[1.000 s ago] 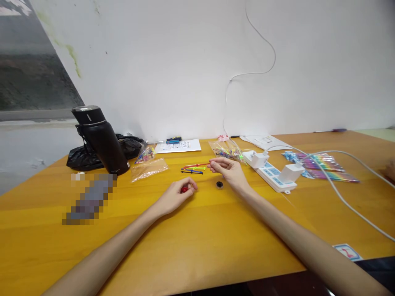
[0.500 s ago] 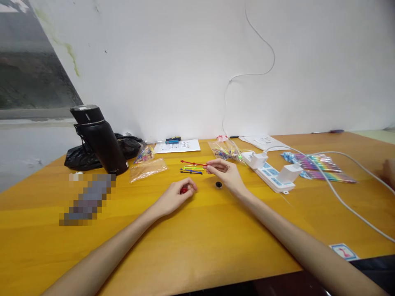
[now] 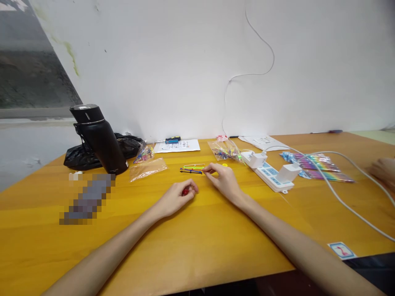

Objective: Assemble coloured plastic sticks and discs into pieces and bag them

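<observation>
My left hand [image 3: 177, 197] rests on the table with curled fingers, closed on a small red piece [image 3: 185, 192] that shows between thumb and fingers. My right hand [image 3: 225, 181] is at the right end of a small pile of thin plastic arrows. Its thumb and forefinger are pinched together there; what is between them is too small to make out. A blue arrow [image 3: 190, 171] lies nearest me in the pile, with yellow and white ones [image 3: 193, 167] just behind it. Beyond my right hand lies a small yellow round piece [image 3: 225, 165].
A black bottle [image 3: 101, 139] stands at left by a black plastic bag [image 3: 80, 158]. Clear bags of small coloured parts [image 3: 225, 152], a screwdriver [image 3: 173, 140] and papers lie behind. A power strip [image 3: 271, 176] with cables is at right; another person's hand [image 3: 387, 170] is at the far right.
My right hand has lowered to the arrow pile, and the red arrow it held is no longer visible. It now covers where the black disc lay. My left hand has hardly moved.
</observation>
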Demonstrator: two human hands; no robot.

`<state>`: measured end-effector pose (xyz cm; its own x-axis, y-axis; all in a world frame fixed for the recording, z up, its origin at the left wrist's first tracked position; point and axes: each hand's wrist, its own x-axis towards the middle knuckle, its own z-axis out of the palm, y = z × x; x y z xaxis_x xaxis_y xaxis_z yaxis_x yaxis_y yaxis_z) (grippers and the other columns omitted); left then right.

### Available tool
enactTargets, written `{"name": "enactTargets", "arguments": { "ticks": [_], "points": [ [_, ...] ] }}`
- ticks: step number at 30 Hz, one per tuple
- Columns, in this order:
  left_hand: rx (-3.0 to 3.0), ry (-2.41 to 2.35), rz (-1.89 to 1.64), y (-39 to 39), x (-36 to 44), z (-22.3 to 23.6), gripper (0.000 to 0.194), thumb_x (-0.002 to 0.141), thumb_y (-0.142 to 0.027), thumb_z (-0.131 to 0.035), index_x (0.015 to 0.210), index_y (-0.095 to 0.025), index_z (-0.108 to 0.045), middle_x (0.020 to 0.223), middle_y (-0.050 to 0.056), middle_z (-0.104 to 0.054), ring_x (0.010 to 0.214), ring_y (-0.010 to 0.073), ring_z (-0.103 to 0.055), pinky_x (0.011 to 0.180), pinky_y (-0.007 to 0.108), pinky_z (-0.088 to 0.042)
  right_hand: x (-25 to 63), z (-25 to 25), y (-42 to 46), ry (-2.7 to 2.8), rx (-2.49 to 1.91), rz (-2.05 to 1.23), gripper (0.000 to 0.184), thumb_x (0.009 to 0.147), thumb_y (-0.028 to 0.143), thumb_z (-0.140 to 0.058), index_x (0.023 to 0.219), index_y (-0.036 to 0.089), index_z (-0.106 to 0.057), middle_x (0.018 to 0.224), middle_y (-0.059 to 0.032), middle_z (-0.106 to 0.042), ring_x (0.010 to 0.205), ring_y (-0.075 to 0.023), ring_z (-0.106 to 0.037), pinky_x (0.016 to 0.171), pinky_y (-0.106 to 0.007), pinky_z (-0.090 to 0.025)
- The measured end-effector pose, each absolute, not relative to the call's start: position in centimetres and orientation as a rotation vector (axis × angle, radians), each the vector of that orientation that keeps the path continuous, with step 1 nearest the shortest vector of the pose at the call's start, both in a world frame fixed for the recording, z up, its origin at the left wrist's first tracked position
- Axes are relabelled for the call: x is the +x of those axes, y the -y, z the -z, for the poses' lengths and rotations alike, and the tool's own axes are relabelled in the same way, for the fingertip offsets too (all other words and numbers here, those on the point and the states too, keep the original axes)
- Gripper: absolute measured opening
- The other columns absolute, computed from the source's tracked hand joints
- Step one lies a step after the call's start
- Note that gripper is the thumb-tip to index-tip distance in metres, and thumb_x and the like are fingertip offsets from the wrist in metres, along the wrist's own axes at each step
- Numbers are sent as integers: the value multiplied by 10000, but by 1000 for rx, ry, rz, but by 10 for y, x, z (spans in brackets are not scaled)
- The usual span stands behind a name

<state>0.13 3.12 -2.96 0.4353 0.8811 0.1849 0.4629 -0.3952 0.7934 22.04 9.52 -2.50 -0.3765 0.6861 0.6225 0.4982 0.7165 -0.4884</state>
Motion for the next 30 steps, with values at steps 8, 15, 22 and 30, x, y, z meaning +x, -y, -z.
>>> {"name": "enactTargets", "arguments": {
  "ticks": [8, 15, 22, 30],
  "points": [
    [2051, -1131, -790, -31, 3, 28, 167, 918, -247, -476, 968, -194, -627, 730, -36, -521, 671, 121, -457, 629, 241, -336, 215, 23, -99, 2299, -1073, 73, 131, 887, 96, -636, 952, 200, -682, 947, -51, -728, 916, -211, -657, 772, -304, -471],
    [2050, -1146, -783, -29, 4, 26, 178, 930, -261, -462, 978, -198, -622, 728, -37, -510, 667, 122, -444, 623, 244, -330, 215, 25, -103, 2411, -1044, 106, 167, 908, 77, -593, 975, 182, -705, 971, -60, -717, 964, -224, -601, 848, -344, -460],
    [2009, -1138, -823, -31, 3, 27, 175, 918, -241, -461, 1044, -205, -577, 830, -13, -535, 754, 145, -482, 720, 267, -384, 213, 26, -97, 2432, -977, 89, 173, 945, 127, -552, 983, 180, -712, 1028, -79, -685, 1024, -226, -568, 914, -373, -447],
    [1864, -1127, -990, -38, 0, 38, 206, 943, -217, -395, 1111, -216, -515, 960, 22, -589, 877, 155, -557, 865, 310, -425, 212, 25, -93, 2388, -925, 36, 247, 966, 142, -504, 1105, 195, -702, 1090, -98, -655, 1065, -239, -557, 950, -408, -459]
  ]
}}
